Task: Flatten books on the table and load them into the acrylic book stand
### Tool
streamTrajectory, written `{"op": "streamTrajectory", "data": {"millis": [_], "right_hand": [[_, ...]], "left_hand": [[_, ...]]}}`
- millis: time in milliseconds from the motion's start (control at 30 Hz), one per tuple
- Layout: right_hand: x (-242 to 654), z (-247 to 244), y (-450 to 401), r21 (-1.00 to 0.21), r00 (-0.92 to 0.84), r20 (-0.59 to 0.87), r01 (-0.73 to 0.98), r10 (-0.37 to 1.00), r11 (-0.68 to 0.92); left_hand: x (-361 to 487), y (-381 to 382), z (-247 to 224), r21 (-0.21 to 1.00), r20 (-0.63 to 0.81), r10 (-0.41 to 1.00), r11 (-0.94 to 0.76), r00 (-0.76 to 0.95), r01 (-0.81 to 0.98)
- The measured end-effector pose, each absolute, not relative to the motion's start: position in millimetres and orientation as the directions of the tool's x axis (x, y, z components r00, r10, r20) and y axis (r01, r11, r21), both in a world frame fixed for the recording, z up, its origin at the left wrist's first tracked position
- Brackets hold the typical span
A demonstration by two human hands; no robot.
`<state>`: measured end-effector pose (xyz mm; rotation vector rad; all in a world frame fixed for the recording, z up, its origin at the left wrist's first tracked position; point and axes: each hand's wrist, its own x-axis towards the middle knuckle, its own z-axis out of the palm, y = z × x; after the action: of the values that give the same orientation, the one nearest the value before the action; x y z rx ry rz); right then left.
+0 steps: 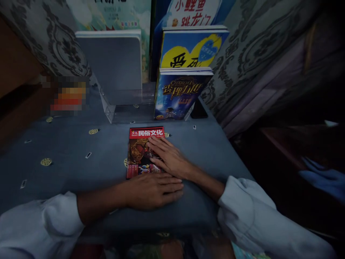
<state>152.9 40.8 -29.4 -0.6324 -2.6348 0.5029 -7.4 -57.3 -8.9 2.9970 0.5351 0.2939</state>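
Observation:
A red-topped booklet [137, 151] with Chinese lettering lies flat near the middle of the table. My right hand [169, 156] rests palm down across its right side, fingers stretched out toward the upper left. Along the booklet's lower edge lies my left hand [153, 190], flat, its fingers extended to the right just below my right wrist. Neither hand grips anything. The booklet's lower right part is hidden under my hands.
A clear book stand [128, 111] at the back holds a dark blue book [178, 97], a blue and yellow book [188, 46] and taller books. A black phone-like object [199, 109] lies right of it. A blurred orange-red patch [70, 97] is at left.

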Motion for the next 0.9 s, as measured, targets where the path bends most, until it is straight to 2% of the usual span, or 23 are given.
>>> {"op": "streamTrajectory", "data": {"millis": [200, 367, 500, 567, 700, 833, 900], "right_hand": [[158, -32, 44, -0.509, -0.760, 0.311, 0.375, 0.571, 0.775], [166, -31, 46, -0.662, -0.664, 0.344, 0.330, 0.664, 0.673], [170, -27, 47, -0.740, -0.617, 0.310, 0.322, 0.724, 0.591], [171, -26, 48, -0.758, -0.608, 0.296, 0.320, 0.737, 0.568], [171, -27, 49, -0.768, -0.603, 0.293, 0.314, 0.742, 0.558], [172, -30, 50, -0.731, -0.603, 0.306, 0.347, 0.737, 0.588], [173, -31, 50, -0.692, -0.583, 0.315, 0.398, 0.748, 0.602]], "left_hand": [[-6, -56, -10, 0.149, 0.185, 0.379, -0.923, 0.907, 0.356], [-9, -53, -7, 0.341, 0.176, 0.494, -0.842, 0.851, 0.419], [-14, -44, -6, 0.455, 0.207, 0.609, -0.753, 0.766, 0.476], [-21, -33, -7, 0.449, 0.215, 0.646, -0.732, 0.733, 0.513], [-53, 0, -14, 0.351, 0.212, 0.743, -0.664, 0.635, 0.660], [-89, 20, -27, 0.282, 0.257, 0.904, -0.407, 0.340, 0.869], [-98, 20, -31, 0.255, 0.289, 0.936, -0.279, 0.202, 0.926]]}}
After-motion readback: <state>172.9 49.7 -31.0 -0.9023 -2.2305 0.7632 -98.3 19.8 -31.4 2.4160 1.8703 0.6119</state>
